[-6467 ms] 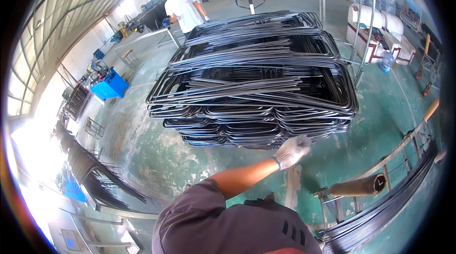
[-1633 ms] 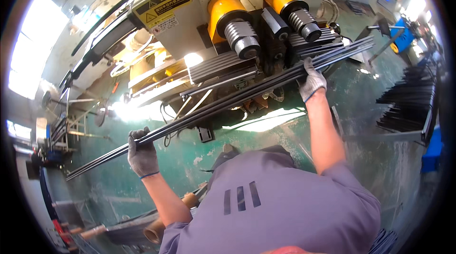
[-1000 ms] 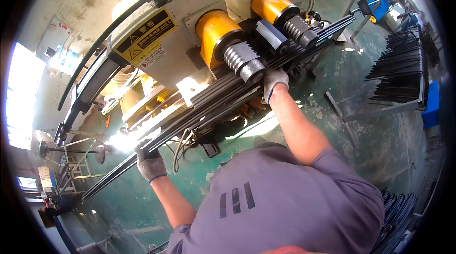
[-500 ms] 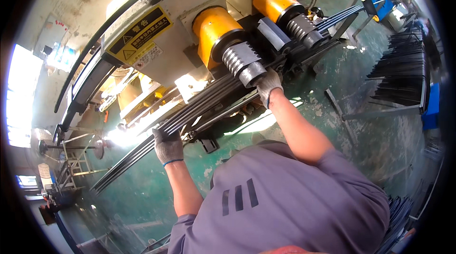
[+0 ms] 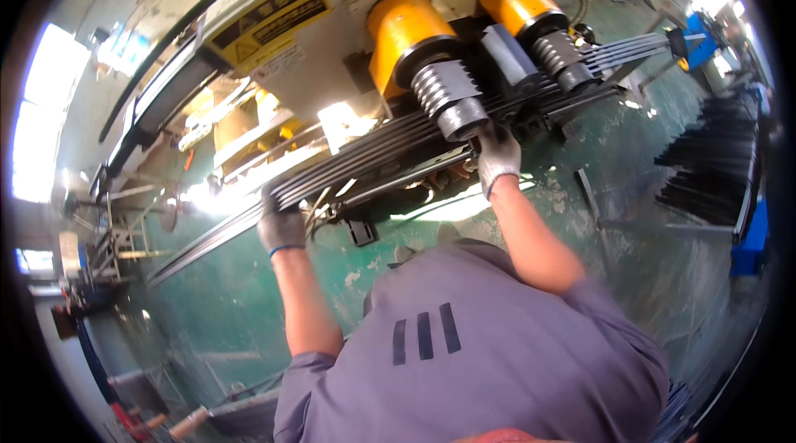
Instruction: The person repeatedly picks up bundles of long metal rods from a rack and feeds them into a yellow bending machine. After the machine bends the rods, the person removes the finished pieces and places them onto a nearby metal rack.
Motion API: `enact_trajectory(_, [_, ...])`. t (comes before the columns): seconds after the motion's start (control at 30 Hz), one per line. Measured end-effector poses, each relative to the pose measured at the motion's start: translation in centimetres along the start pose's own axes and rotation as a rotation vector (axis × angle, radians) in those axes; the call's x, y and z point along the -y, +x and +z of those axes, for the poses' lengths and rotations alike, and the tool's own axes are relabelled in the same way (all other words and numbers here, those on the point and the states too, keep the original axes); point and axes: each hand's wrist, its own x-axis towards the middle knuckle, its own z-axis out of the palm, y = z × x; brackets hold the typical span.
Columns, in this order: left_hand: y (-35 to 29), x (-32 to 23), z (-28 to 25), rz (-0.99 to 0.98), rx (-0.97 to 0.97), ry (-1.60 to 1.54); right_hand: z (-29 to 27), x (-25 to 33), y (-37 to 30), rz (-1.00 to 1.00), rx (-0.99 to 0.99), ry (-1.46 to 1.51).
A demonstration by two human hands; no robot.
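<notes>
A bundle of long, slim metal bars [image 5: 356, 164] runs slantwise from the lower left up to the machine's rollers. My left hand [image 5: 280, 226], in a grey work glove, is closed round the bars, its fingers over their far side. My right hand [image 5: 499, 158], gloved too, is at the end of the nearer ribbed steel roller [image 5: 454, 101]. Its fingers curl upward beside the bars, but the fingertips are hidden and what they hold cannot be made out. This roller sticks out from an orange housing [image 5: 406, 29]; a second ribbed roller [image 5: 564, 59] stands to its right.
The pale machine body [image 5: 332, 53] with a yellow-black warning label [image 5: 269, 20] fills the far side. A rack of dark strips [image 5: 709, 157] stands at right, beside a blue object [image 5: 749, 240]. A loose metal bar [image 5: 590, 203] lies on the green floor [image 5: 431, 232].
The head view has shifted, so the machine appears farther right and higher. My left hand has moved slightly left along with the view change; my right hand sits a little lower against the roller end.
</notes>
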Motion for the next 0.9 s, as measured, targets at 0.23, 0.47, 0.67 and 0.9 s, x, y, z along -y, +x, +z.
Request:
enact_trajectory(0.23, [1.0, 0.4, 1.0, 0.087, 0.072, 0.19, -4.4, -2.5, -1.1, 0.168, 0.01, 0.367])
enact_trajectory(0.47, [2.8, -2.1, -3.9, -0.021, -0.154, -0.35, -12.4, -9.1, -0.6, 0.295, -0.148, 0.274])
enact_trajectory(0.67, [0.0, 2.4, 3.9, -0.081, -0.203, -0.322, -12.1, -9.9, -0.5, 0.341, -0.131, 0.235])
enact_trajectory(0.9, [-1.2, 3.5, 2.3, -0.741, -0.078, -1.169, -7.4, -9.6, 0.9, 0.126, 0.027, -0.056])
